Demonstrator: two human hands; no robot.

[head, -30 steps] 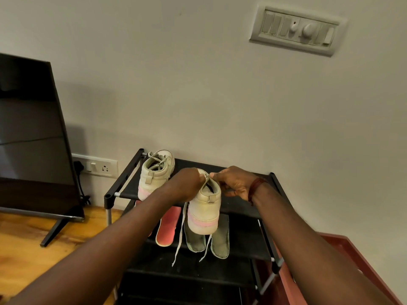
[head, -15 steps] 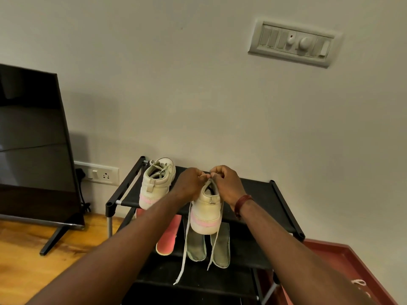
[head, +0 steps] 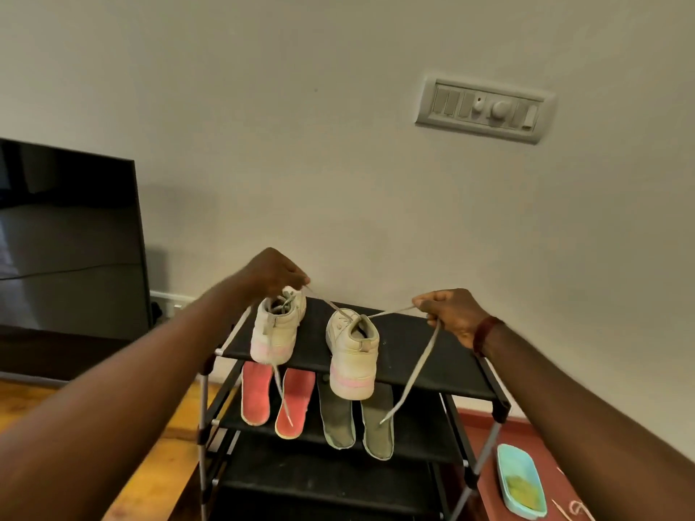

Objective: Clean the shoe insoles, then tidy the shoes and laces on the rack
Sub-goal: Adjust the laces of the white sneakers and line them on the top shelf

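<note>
On the top shelf of the black shoe rack (head: 432,355), two white high-top sneakers stand with their heels toward the front edge. The left sneaker (head: 276,329) is at the front left corner. The right sneaker (head: 351,355) is near the middle, its heel jutting over the edge. The left hand (head: 274,272) pinches one end of the right sneaker's lace (head: 416,370) above the left sneaker. The right hand (head: 451,314) is curled round the other end, which dangles past the front edge. On the shelf below lie two pink insoles (head: 257,394) and two grey-green insoles (head: 338,419). A turquoise container (head: 521,483) sits on the floor beside the rack's right legs.
</note>
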